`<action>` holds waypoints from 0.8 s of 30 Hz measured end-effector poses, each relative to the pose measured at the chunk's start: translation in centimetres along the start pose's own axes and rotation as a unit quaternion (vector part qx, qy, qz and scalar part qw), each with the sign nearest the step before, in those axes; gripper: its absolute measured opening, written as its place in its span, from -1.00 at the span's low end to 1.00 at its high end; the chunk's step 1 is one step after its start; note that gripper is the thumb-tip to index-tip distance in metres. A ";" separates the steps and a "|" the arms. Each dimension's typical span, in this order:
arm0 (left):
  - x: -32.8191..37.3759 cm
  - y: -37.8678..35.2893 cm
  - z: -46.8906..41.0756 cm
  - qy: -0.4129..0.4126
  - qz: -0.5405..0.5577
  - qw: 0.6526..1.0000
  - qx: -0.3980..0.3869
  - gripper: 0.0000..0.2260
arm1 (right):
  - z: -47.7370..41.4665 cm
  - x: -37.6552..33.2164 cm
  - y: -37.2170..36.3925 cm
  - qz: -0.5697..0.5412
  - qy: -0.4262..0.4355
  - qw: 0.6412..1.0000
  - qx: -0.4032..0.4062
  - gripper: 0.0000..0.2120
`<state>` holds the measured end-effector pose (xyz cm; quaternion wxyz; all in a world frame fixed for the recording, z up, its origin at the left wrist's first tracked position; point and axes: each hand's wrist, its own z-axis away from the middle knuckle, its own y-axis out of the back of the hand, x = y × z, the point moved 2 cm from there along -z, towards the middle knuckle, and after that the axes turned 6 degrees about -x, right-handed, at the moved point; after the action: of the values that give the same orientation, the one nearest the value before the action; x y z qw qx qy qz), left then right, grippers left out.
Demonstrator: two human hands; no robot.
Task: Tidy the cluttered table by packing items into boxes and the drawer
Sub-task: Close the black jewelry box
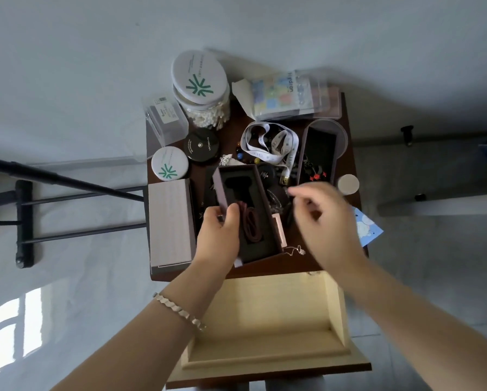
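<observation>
A small dark brown table [346, 114] is crowded with items. In its middle, my left hand [218, 231] grips the left wall of an open brown box [260, 190] with black foam lining; a dark red cord [250, 224] lies inside under my thumb. My right hand [321, 210], blurred, hovers just right of the box with fingers curled; whether it holds anything I cannot tell. A thin silver necklace [297, 250] lies by the box's near right corner. Below the table, a pale wooden drawer [267, 320] stands pulled out and holds nothing.
A grey closed box [170, 224] sits at the left edge. Farther back are a cotton swab jar [201, 91], a small round tin [170, 164], a black compact [201, 146], a white measuring tape [276, 145], a dark open case [319, 153] and packets [284, 94].
</observation>
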<state>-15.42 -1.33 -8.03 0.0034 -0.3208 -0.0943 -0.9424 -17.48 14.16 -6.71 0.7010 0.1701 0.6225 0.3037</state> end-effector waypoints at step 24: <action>-0.4 10.5 -2.2 -0.040 0.044 0.987 0.152 -0.81 | -5.2 0.5 -14.0 0.126 -0.299 0.930 -0.173 -0.65</action>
<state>-15.76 -12.08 -8.10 0.0899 -0.3576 -0.2223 -0.9026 -19.55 3.20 -16.61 0.8290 0.2058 0.2954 0.4279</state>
